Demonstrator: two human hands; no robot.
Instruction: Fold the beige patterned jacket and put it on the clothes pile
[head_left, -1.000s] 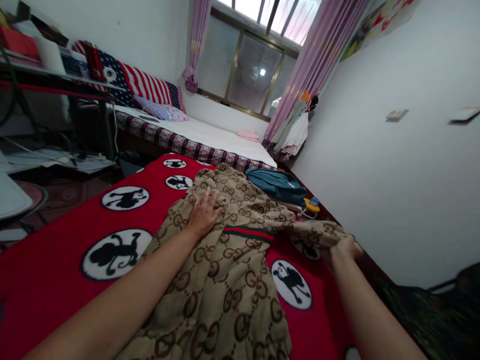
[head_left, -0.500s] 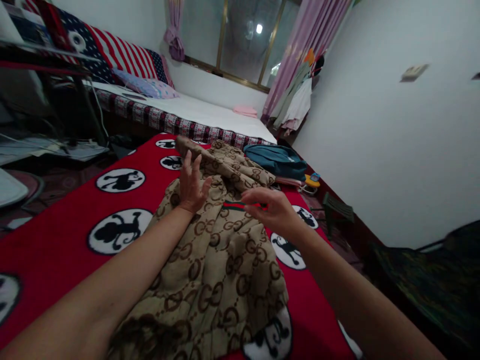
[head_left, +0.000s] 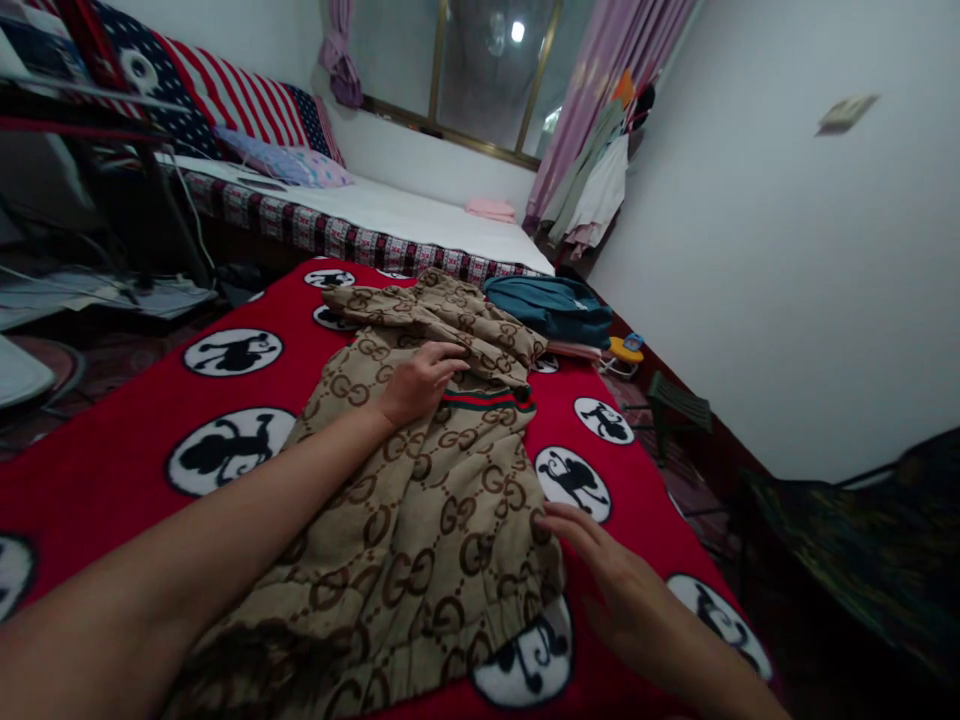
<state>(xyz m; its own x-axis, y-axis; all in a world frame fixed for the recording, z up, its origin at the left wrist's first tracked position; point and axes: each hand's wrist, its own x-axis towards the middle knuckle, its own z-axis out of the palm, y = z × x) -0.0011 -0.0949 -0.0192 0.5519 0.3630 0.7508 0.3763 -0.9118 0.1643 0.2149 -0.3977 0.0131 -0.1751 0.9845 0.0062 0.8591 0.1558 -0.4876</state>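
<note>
A beige jacket with a brown letter pattern lies on a red blanket. One sleeve is folded across its upper part, and a green and red stripe runs across its middle. My left hand rests on the jacket just left of the stripe, its fingers stretched out and slightly bent. At the jacket's lower right edge is my right hand. Its fingertips touch the fabric edge there, with the thumb held apart below. Neither hand visibly grips the cloth.
Folded teal clothing lies past the jacket on the right. Beyond the blanket stands a bed with a white top. A small folding stool and a dark camouflage chair are on the right; a desk is at left.
The raised sleeve now lies flat across the jacket. My left hand has moved right, off the sleeve and onto the jacket body. My right hand has come down from the stripe to the lower right edge.
</note>
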